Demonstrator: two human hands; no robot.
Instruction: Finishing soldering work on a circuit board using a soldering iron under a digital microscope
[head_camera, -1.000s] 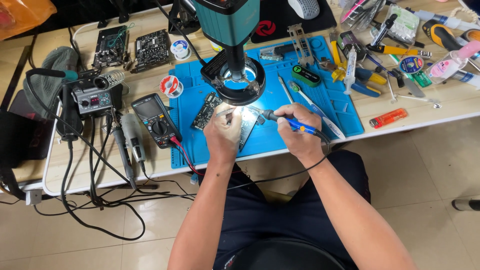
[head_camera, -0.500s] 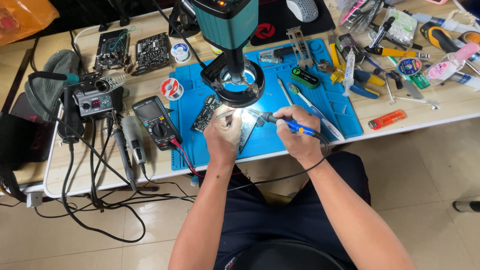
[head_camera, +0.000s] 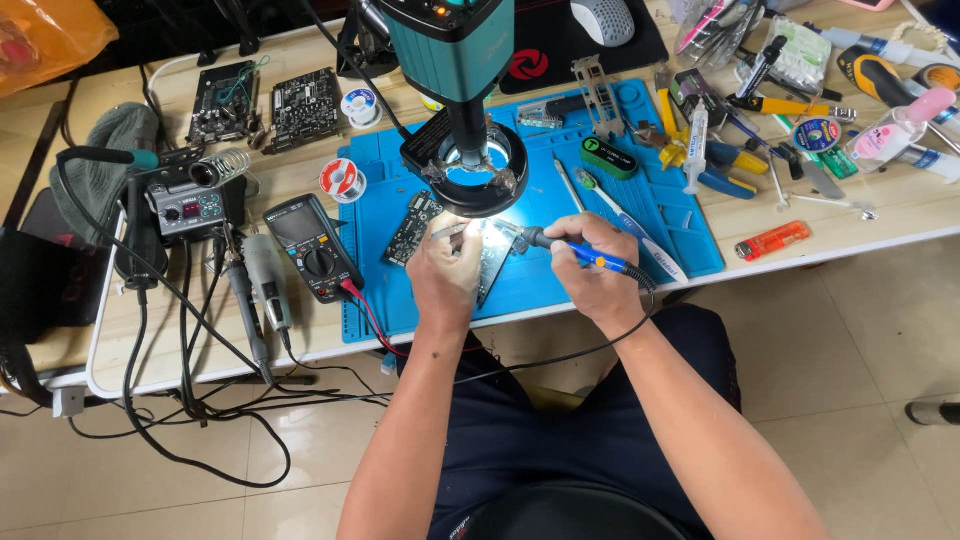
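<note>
left to right: soldering station (head_camera: 185, 205) with its coiled iron stand sits at the bench's left, cables trailing off the edge. next a black multimeter (head_camera: 312, 246) with red lead, half on the blue mat (head_camera: 660, 215).

left hand (head_camera: 445, 275) is over the mat's middle, fingers pinched together on tweezers (head_camera: 448, 231), tips pointing at the circuit board (head_camera: 485, 255) under the ring light (head_camera: 470, 170) of the microscope. board lies flat on the mat, partly hidden by the left hand; a second darker board (head_camera: 412, 228) lies just beside it to the left.

right hand (head_camera: 590, 270) is closed around the soldering iron (head_camera: 575, 250) in a pen grip on the blue-black handle, tip aimed left at the lit board. can't tell if the tip is touching.

handling, my read: board is light, stiff, thin, fragile on the component side; slides easily on the mat, so hold it by bare edges or pin a corner. iron: handle only, barrel is hot, cord drags off the front edge. tweezers are springy, lose pinch and the part drops.

far right: orange lighter (head_camera: 772, 240) near the table edge, pliers and cutters (head_camera: 735, 160) piled behind.
</note>
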